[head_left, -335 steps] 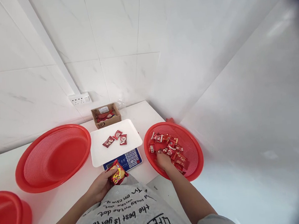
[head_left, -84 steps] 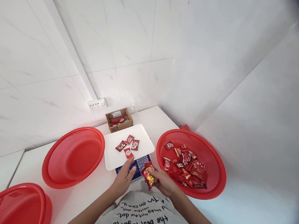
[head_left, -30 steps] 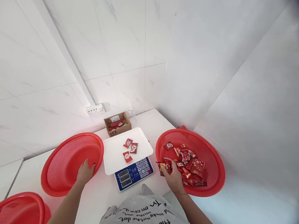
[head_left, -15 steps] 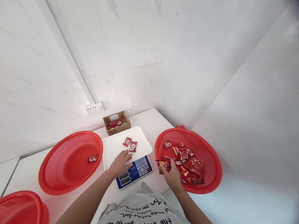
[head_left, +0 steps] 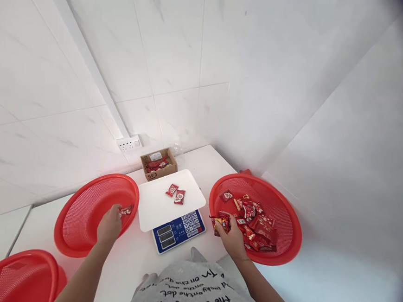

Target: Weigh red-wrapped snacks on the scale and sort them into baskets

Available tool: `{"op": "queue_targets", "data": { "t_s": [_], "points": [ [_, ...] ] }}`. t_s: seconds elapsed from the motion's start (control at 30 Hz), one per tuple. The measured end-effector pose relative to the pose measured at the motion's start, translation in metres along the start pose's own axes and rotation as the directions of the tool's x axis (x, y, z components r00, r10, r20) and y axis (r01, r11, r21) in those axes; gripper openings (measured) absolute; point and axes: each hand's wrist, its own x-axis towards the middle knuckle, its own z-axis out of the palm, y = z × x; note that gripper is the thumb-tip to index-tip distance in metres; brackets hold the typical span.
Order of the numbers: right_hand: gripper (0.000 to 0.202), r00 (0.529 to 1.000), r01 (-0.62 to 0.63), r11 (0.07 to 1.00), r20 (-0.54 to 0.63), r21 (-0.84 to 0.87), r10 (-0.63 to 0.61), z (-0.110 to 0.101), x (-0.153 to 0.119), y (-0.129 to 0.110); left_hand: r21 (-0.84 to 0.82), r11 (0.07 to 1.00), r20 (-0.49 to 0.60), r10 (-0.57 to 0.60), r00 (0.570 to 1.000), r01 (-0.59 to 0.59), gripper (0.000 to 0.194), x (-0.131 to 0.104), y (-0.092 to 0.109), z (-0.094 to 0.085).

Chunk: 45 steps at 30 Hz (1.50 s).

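Note:
My left hand (head_left: 108, 225) reaches into the left red basket (head_left: 79, 244), its fingers curled together beside a small red snack packet (head_left: 126, 210). What those fingers hold, if anything, is hidden. Over the near left rim of the right red basket (head_left: 292, 237), my right hand (head_left: 232, 236) is closed around a bunch of red and yellow snack packets (head_left: 220, 224). Many more red packets (head_left: 259, 221) lie loose in that basket. Between my hands stands a scale with a white tray (head_left: 153, 206) and blue keypad panel (head_left: 175, 236); two red packets (head_left: 179, 197) rest on its tray.
Behind the scale sits an open cardboard box (head_left: 159, 173) with red packets inside. Another red basket (head_left: 24, 295) is at the lower left. A wall socket (head_left: 129, 143) is on the tiled wall at the back of the white table (head_left: 202, 158).
My left hand has moved left from the scale tray into the left basket. The red item under its fingers on the tray is gone from there. My right hand stays with its packets.

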Motion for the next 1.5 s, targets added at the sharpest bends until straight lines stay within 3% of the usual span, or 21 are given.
{"op": "queue_targets", "data": {
  "t_s": [0.1, 0.17, 0.27, 0.3, 0.43, 0.53, 0.67, 0.77, 0.9, 1.07, 1.23, 1.5],
  "points": [
    [0.051, 1.000, -0.004, 1.000, 0.010, 0.009, 0.004, 0.000, -0.001, -0.001, 0.082, 0.996, -0.040, -0.011, 0.999, 0.014, 0.041, 0.007, -0.010, -0.006],
    [0.050, 1.000, 0.005, 1.000, 0.005, 0.020, -0.005, 0.000, -0.001, -0.001, 0.105, 0.994, -0.068, 0.050, 0.996, -0.043, 0.044, 0.012, -0.003, 0.001],
    [0.049, 1.000, 0.012, 0.999, -0.002, 0.032, -0.012, 0.001, 0.000, -0.001, 0.051, 0.976, -0.071, 0.213, 0.975, -0.210, 0.044, 0.020, 0.026, 0.025],
    [0.049, 1.000, 0.013, 0.999, -0.007, 0.034, -0.013, 0.001, 0.000, -0.001, 0.021, 0.955, -0.048, 0.295, 0.954, -0.295, 0.044, 0.022, 0.039, 0.034],
    [0.050, 1.000, 0.018, 0.999, -0.024, 0.036, -0.017, 0.003, 0.000, -0.001, -0.027, 0.891, 0.062, 0.454, 0.889, -0.453, 0.050, 0.029, 0.091, 0.067],
    [0.049, 1.000, 0.013, 0.999, -0.017, 0.031, -0.013, 0.003, 0.000, -0.002, -0.073, 0.846, 0.178, 0.532, 0.828, -0.528, 0.056, 0.033, 0.122, 0.080],
    [0.048, 1.000, 0.010, 1.000, -0.012, 0.012, -0.010, 0.002, -0.001, -0.003, -0.103, 0.822, 0.241, 0.567, 0.788, -0.560, 0.051, 0.040, 0.145, 0.086],
    [0.048, 1.000, 0.017, 1.000, -0.016, 0.003, -0.016, 0.002, 0.000, -0.002, -0.119, 0.816, 0.270, 0.574, 0.773, -0.565, 0.047, 0.042, 0.147, 0.086],
    [0.049, 1.000, 0.017, 0.999, -0.016, 0.028, -0.017, 0.002, 0.000, -0.002, -0.142, 0.811, 0.256, 0.584, 0.771, -0.567, 0.047, 0.036, 0.136, 0.085],
    [0.052, 0.999, -0.022, 0.996, 0.032, 0.082, 0.020, 0.003, -0.002, -0.001, -0.160, 0.820, 0.213, 0.572, 0.792, -0.550, 0.041, 0.019, 0.123, 0.084],
    [0.053, 1.000, 0.002, 0.999, 0.010, 0.035, -0.003, 0.003, -0.003, 0.000, -0.181, 0.818, 0.173, 0.574, 0.801, -0.547, 0.029, 0.005, 0.124, 0.082],
    [0.050, 1.000, 0.004, 1.000, 0.022, 0.031, -0.005, 0.002, 0.000, 0.000, -0.173, 0.844, 0.133, 0.531, 0.837, -0.508, 0.030, 0.008, 0.119, 0.081]
  ]
}}
